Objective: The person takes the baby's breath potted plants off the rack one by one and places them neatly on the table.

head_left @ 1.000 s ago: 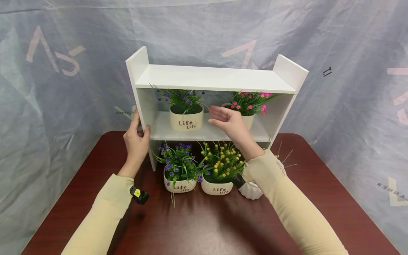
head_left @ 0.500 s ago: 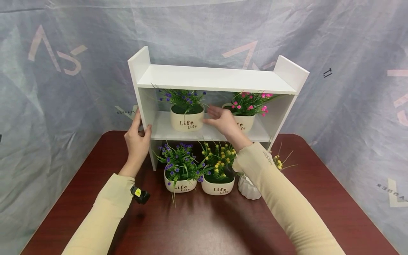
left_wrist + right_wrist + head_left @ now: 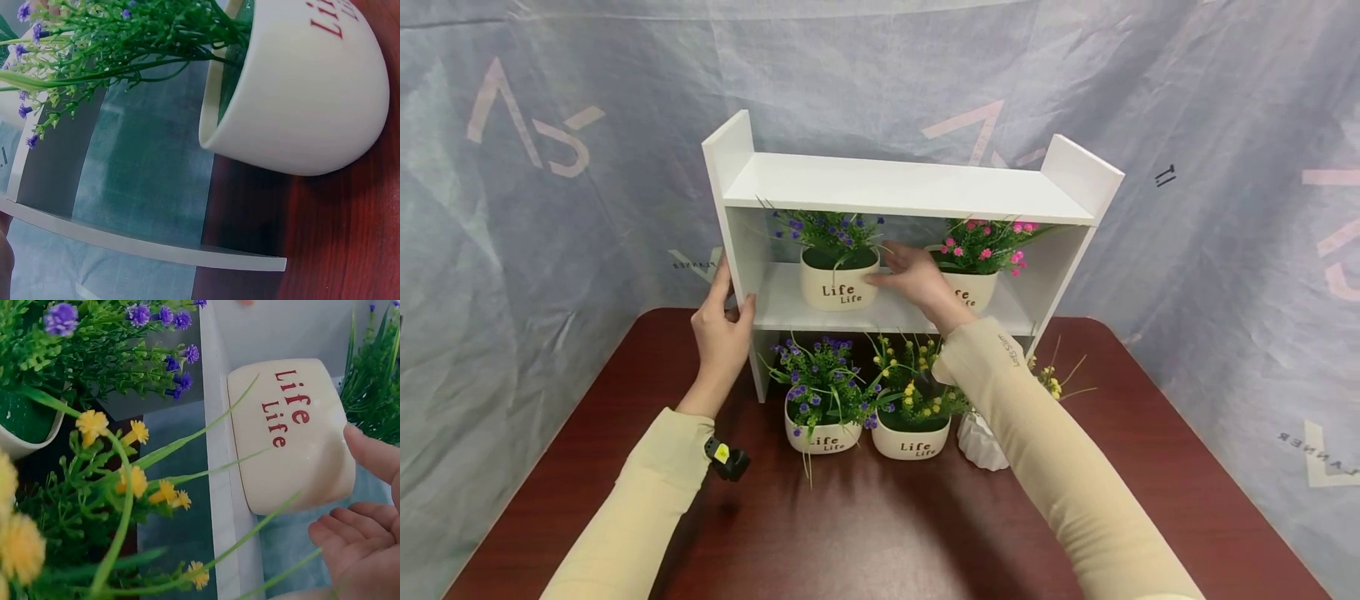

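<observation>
A white shelf unit [image 3: 895, 185] stands on the table. My left hand [image 3: 718, 333] holds its left side panel, thumb at the front edge and fingers along the outer side. On the middle board sits a cream "Life" flowerpot [image 3: 831, 292] with purple flowers. My right hand [image 3: 921, 279] is at that pot's right side. In the right wrist view, the thumb [image 3: 369, 450] meets the pot's edge, and the other fingers [image 3: 350, 528] lie beside its wall; whether those touch cannot be told. A second flowerpot [image 3: 976, 287], with pink flowers, stands behind the right hand, partly hidden.
In front of the lower level stand a purple-flowered pot [image 3: 823, 435], a yellow-flowered pot [image 3: 912, 442] and a white ribbed pot [image 3: 981, 446], the last partly covered by the right sleeve. A grey printed cloth [image 3: 865, 75] hangs behind the dark red table [image 3: 820, 533].
My right hand has moved left and slightly inward, from the gap between the two upper pots to the purple-flowered pot's right side. My left hand stays on the side panel.
</observation>
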Demonstrator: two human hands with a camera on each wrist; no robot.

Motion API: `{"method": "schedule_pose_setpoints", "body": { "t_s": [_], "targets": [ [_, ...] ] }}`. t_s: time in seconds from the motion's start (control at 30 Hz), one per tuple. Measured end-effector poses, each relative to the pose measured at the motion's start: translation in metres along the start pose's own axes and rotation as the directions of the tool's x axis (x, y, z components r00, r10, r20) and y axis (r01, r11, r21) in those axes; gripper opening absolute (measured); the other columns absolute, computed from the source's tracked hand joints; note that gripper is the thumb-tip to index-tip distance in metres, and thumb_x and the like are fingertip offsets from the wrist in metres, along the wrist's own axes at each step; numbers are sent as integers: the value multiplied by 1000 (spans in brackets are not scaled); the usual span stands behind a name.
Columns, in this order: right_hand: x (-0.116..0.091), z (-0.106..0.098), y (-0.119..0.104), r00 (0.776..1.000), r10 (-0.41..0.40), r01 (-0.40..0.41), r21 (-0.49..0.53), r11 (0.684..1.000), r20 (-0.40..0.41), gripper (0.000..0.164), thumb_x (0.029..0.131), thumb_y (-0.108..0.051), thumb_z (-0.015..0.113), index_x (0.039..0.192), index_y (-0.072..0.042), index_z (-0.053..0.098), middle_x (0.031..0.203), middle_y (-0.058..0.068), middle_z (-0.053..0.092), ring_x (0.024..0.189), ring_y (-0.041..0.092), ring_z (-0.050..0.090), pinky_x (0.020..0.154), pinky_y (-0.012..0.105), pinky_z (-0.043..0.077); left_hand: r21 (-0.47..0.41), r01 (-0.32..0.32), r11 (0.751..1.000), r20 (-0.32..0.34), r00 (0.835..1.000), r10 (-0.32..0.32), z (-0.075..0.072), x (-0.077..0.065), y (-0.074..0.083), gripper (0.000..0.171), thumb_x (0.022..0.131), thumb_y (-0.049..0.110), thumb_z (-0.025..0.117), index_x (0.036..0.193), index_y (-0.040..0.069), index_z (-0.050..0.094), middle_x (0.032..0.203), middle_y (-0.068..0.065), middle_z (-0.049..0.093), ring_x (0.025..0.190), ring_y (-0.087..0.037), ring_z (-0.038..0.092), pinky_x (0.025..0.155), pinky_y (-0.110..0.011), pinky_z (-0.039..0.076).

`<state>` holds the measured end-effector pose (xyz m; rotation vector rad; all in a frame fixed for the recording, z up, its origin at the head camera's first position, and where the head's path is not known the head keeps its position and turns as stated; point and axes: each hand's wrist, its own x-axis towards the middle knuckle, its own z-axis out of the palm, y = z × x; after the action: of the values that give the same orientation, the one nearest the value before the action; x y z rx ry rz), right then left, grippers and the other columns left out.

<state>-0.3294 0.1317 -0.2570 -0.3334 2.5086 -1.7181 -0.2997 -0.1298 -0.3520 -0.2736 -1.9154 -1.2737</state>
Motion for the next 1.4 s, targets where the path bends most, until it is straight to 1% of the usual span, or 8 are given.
{"method": "schedule_pose_setpoints", "body": {
  "t_s": [0.17,0.33,0.53,0.8,1.07,1.2,1.3,1.4],
  "targets": [
    [3,5,-3,999,17,-17,17,1000,47,83,90,-10,69,156,-8,18,163,8,19,149,22,24,120,32,30,7,0,1000,-1,1000,0,-2,1,0,67,94,2,58,151,28,35,144,-12,52,123,-30,58,85,-43,55],
    [7,8,-7,999,35,-35,2,999,30,86,88,-8,71,156,-8,17,163,9,18,149,22,23,120,33,29,16,-3,1000,2,1000,3,-1,0,-1,67,94,3,58,151,29,34,142,-14,53,122,-30,59,84,-42,56],
    [11,9,-6,999,35,-35,3,999,22,86,87,-4,70,155,-7,16,163,11,18,150,24,22,121,34,28,0,4,1000,9,1000,-4,0,-2,-2,64,95,3,57,151,26,35,141,-16,54,121,-32,59,85,-44,56],
    [5,9,-9,1000,30,-29,-105,994,8,85,85,-10,75,154,-6,25,161,10,25,146,29,31,119,37,32,-24,20,1000,11,1000,-20,-1,-2,1,62,95,3,56,150,24,37,137,-18,57,119,-32,61,85,-42,55],
    [3,12,-9,999,19,-14,-115,993,43,87,83,-11,76,153,-4,25,159,12,28,143,29,34,118,38,32,-16,12,1000,1,1000,-12,-2,-2,0,62,94,2,56,150,21,38,138,-18,56,120,-33,60,86,-43,55],
    [2,13,-7,998,12,-7,-101,995,54,85,84,-11,75,153,-5,26,159,12,27,147,29,27,121,39,26,-8,11,1000,-1,1000,-11,-2,-2,0,62,94,2,57,150,21,38,136,-19,57,119,-33,61,85,-42,55],
    [3,15,-4,997,-14,19,-66,998,77,86,85,-8,73,155,-9,23,162,11,20,150,28,18,124,38,19,-1,9,1000,-5,1000,-9,-2,-2,0,62,94,1,57,150,21,39,136,-20,58,117,-34,62,83,-42,55],
    [4,16,-3,995,-37,41,-36,999,94,88,85,-5,72,156,-11,19,163,10,15,151,28,14,124,38,16,1,3,1000,-11,1000,-3,-1,-2,-1,62,94,1,56,150,21,39,135,-19,58,116,-34,63,82,-42,55]
  ]
}}
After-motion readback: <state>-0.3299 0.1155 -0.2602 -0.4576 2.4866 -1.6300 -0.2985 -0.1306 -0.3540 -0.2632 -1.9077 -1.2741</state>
